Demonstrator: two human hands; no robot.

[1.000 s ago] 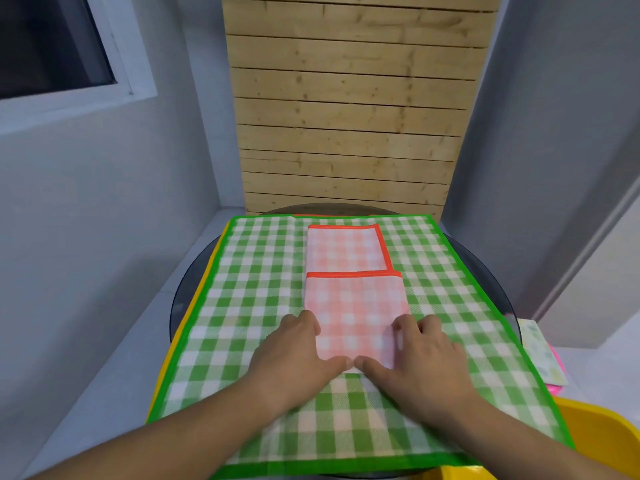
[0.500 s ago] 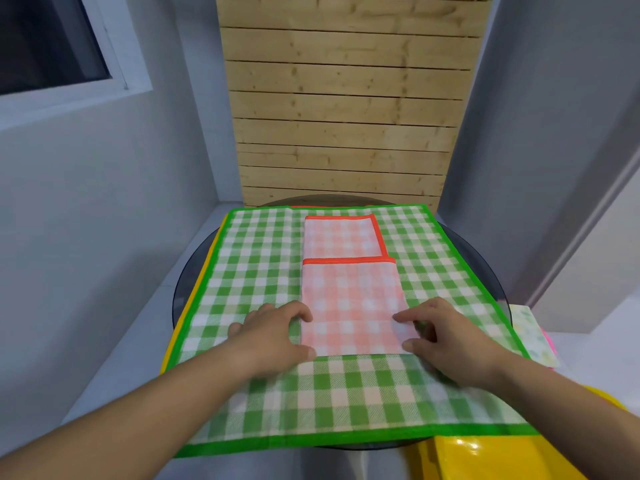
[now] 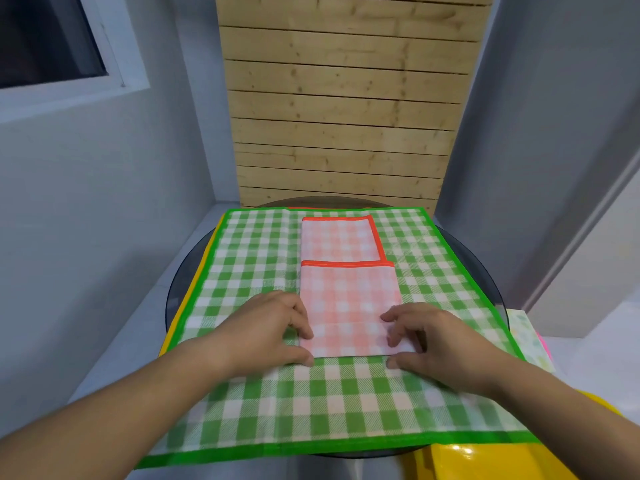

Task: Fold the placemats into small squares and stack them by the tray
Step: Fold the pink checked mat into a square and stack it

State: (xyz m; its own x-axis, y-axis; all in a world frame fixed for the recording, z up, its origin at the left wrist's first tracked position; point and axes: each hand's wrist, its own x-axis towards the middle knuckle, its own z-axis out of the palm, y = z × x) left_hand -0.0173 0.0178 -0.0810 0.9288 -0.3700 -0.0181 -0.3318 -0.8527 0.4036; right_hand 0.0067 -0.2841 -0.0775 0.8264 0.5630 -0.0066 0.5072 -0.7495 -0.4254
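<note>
An orange-checked placemat [image 3: 349, 292], folded into a long strip with an orange border, lies on a large green-checked placemat [image 3: 249, 258] spread over the round glass table [image 3: 481, 271]. My left hand [image 3: 266, 330] pinches the strip's near left corner between curled fingers and thumb. At the near right corner, my right hand [image 3: 440, 341] pinches the strip the same way, and the corner looks slightly lifted. The yellow tray [image 3: 485, 459] shows at the bottom right.
A yellow mat edge [image 3: 192, 299] peeks out under the green placemat on the left. A pale patterned mat [image 3: 526, 337] with a pink one beneath it lies off the table to the right. Grey walls and a wooden slat panel [image 3: 346, 116] stand behind.
Both hands have slid apart along the strip's near edge, from its middle out to the two near corners, and their fingers have curled onto the corners.
</note>
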